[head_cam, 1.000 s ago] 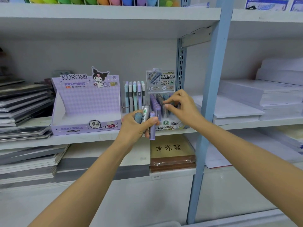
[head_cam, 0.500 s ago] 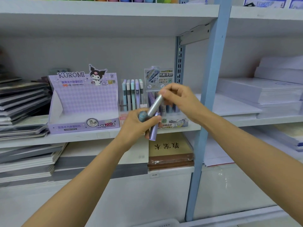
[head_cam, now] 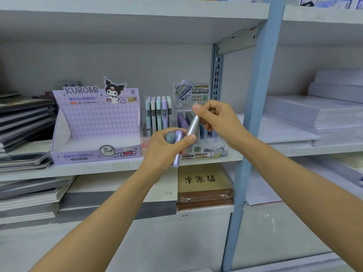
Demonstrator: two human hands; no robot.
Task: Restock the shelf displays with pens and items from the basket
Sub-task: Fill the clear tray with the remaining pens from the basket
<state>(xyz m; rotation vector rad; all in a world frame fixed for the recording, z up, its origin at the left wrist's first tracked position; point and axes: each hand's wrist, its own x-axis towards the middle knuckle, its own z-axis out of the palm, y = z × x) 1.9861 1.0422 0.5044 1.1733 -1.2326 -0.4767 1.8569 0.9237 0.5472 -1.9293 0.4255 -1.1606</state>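
My left hand (head_cam: 167, 148) grips a small bunch of lead tubes, a blue-topped one (head_cam: 170, 136) and a lilac one (head_cam: 177, 152) that pokes out below my fist. My right hand (head_cam: 218, 119) pinches the upper end of a grey tube (head_cam: 193, 124), slanted down to the left; its lower end meets my left thumb. Both hands hover in front of the lead-refill display box (head_cam: 204, 152) on the middle shelf, which holds several purple and blue tubes under a printed header card (head_cam: 191, 93). My hands hide most of that box.
A purple Kuromi display box (head_cam: 94, 122) stands open to the left. Between the two boxes is a clear rack of pastel pens (head_cam: 158, 114). Stacked notebooks (head_cam: 23, 122) lie far left, white paper reams (head_cam: 314, 112) right of the blue upright post (head_cam: 255, 114), and brown ledger books (head_cam: 204, 185) on the shelf below.
My right hand came back from the refill box to my left hand, took hold of the grey tube and drew it up out of the bunch. My left hand barely moved.
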